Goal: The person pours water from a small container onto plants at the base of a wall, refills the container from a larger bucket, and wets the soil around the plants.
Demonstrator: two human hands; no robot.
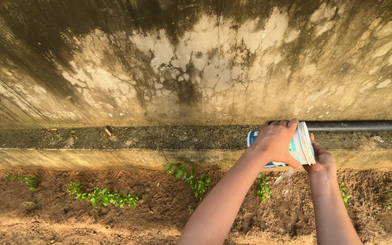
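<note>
Plastic tub (301, 147) tipped, left hand (275, 143), right hand (320, 161) gripping.

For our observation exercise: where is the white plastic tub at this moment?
In the head view, the white plastic tub is right of centre, tipped between the left hand and right hand, above the soil bed.

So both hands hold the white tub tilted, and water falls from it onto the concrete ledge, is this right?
Not quite. In the head view, both hands, left and right, hold the white tub tilted, but the water falls onto the brown soil beside the small green plants, not the concrete ledge.
</note>
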